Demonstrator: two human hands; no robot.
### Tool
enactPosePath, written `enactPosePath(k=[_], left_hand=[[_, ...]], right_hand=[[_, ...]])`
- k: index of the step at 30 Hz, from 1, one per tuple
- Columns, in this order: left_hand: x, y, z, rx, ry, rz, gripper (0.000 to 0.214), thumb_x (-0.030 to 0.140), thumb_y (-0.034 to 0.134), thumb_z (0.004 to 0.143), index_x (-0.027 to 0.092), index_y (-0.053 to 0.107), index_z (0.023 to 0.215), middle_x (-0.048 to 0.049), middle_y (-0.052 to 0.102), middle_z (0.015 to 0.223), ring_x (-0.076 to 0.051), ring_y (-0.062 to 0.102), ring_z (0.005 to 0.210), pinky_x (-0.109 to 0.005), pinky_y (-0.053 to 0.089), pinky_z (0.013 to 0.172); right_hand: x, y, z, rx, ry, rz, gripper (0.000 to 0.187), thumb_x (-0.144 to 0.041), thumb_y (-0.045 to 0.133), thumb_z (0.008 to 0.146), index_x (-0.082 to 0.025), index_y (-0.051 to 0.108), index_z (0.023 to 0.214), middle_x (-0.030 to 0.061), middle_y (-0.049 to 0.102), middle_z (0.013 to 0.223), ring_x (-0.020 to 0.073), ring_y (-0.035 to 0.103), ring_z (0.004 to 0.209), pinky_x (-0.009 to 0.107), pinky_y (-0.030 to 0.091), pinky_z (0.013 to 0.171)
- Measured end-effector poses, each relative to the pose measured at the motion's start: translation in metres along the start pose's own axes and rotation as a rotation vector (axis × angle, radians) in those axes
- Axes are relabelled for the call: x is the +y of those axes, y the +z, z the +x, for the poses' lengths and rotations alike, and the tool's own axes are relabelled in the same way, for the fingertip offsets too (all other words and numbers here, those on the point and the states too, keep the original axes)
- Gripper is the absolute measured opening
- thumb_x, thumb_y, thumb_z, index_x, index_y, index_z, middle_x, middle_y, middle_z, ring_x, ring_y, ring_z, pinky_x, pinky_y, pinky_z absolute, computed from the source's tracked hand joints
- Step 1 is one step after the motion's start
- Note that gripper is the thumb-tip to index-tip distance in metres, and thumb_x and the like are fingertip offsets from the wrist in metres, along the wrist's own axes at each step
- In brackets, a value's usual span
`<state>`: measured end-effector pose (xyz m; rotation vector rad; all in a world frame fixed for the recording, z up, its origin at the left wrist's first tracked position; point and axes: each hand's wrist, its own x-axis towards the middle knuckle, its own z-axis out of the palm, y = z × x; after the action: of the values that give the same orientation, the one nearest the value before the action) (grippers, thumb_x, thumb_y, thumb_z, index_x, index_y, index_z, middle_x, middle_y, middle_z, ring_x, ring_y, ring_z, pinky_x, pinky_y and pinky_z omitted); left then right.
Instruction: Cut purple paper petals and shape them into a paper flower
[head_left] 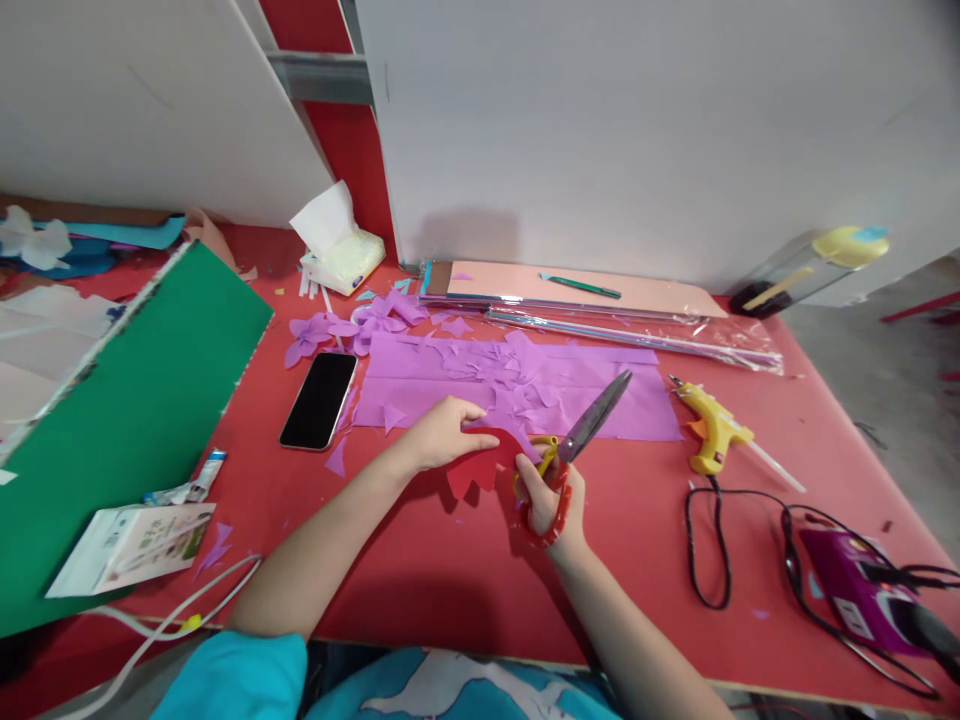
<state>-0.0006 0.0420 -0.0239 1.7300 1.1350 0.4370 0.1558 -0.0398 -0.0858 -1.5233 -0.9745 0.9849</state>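
Note:
My left hand [442, 432] is closed on a red paper cut-out [480, 465], holding it just above the red table [645, 520]. My right hand [546, 500] grips scissors [581, 435] with red and yellow handles; the grey blades point up and to the right, over a purple paper sheet [525, 385]. The scissors sit at the right edge of the red cut-out. Purple paper scraps [360, 325] lie scattered on and beside the purple sheet.
A black phone [319, 400] lies left of the sheet, a green board [135, 410] farther left, a tissue pack [341, 250] behind. A yellow glue gun [712, 425] with black cord, a purple device [855, 580], and wrapped paper sheets [585, 295] lie to the right and back.

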Motion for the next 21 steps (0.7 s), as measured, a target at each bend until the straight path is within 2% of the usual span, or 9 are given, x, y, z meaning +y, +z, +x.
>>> enactPosePath(k=[4,8,11,18,21], left_hand=[[-0.0011,-0.0008,-0.0001,0.03,-0.006,-0.008,0.025,0.037,0.061,0.068,0.014,0.056,0.059,0.0018,0.057,0.06,-0.015,0.053,0.061,-0.026,0.039,0.06],[-0.0015,-0.0018,-0.001,0.104,-0.064,-0.028,0.023,0.034,0.066,0.064,0.014,0.065,0.075,-0.006,0.069,0.083,-0.022,0.061,0.08,-0.031,0.045,0.071],[-0.0018,-0.0024,-0.0011,0.112,-0.054,-0.039,0.027,0.032,0.066,0.064,0.014,0.067,0.084,-0.0086,0.069,0.092,-0.024,0.063,0.086,-0.033,0.046,0.076],[0.0017,-0.003,-0.0021,0.091,-0.084,-0.02,0.028,0.031,0.066,0.065,0.011,0.067,0.085,-0.0113,0.069,0.093,-0.026,0.063,0.088,-0.035,0.048,0.076],[0.0033,-0.0021,-0.0029,0.066,-0.069,-0.011,0.027,0.032,0.066,0.065,0.011,0.067,0.084,-0.0106,0.07,0.091,-0.026,0.063,0.087,-0.035,0.048,0.076]], right_hand=[[-0.0046,0.0003,-0.0008,-0.011,0.064,0.0,0.03,-0.041,0.063,0.068,-0.015,0.054,0.08,-0.0042,0.05,0.056,0.0101,0.045,0.047,0.024,0.039,0.048],[-0.004,0.0001,-0.0007,-0.016,0.05,0.01,0.027,-0.04,0.062,0.069,-0.015,0.056,0.078,-0.0031,0.051,0.057,0.01,0.045,0.048,0.023,0.039,0.047],[-0.0017,-0.0001,-0.0001,-0.036,0.034,0.031,0.026,-0.04,0.061,0.07,-0.015,0.056,0.076,-0.0027,0.051,0.055,0.0097,0.045,0.047,0.022,0.038,0.045],[-0.0047,0.0026,-0.0011,-0.058,0.12,0.125,0.032,-0.044,0.063,0.068,-0.015,0.055,0.08,-0.0052,0.048,0.052,0.0073,0.04,0.04,0.021,0.035,0.039],[-0.0075,0.0024,-0.0021,-0.061,0.135,0.09,0.036,-0.044,0.063,0.068,-0.014,0.054,0.086,-0.0062,0.046,0.05,0.0077,0.04,0.039,0.021,0.035,0.039]])
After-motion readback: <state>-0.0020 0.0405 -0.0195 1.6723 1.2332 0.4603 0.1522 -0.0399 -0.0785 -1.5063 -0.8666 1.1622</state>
